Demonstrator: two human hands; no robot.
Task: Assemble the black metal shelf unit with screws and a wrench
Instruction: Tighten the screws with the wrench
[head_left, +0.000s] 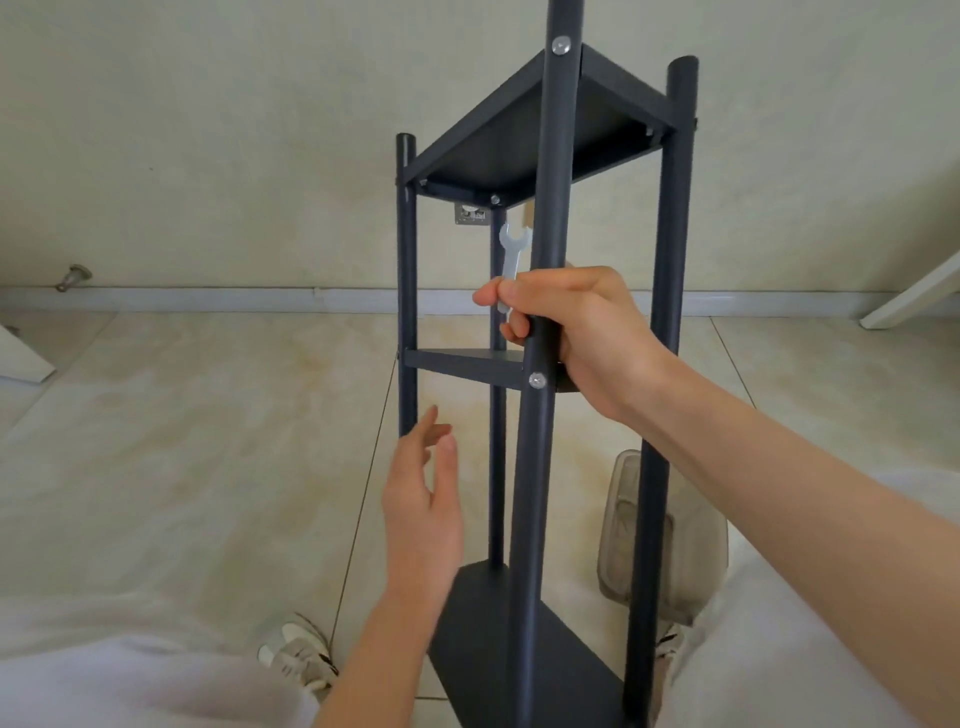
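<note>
Black metal fills the middle of our view, but we begin at the left: our left hand (421, 499) hovers with fingers straight and relaxed, holding nothing, just beside the shelf unit (519, 150), which stands upright on the floor between our knees. Three shelves sit between its posts, and silver screws (537, 381) show in the near post (550, 182) at the middle and top levels. Our right hand (587, 332) wraps that post just above the middle shelf, pinching the small silver wrench (511, 260) upright between thumb and fingers.

We judge that assembly is nearly done and that we are at the tightening stage. The next move seems to call for the free left hand to steady the frame so the right can let go of the post and fit the wrench to a screw; which joint is loose we cannot tell.

Pale marbled tiles (182, 441) make the floor. A white panel (21, 358) lies at the far left, a door stop (75, 275) sits by the skirting, a socket (471, 213) shows on the cream wall (208, 130), and a white board (914, 291) slants at the right.
</note>
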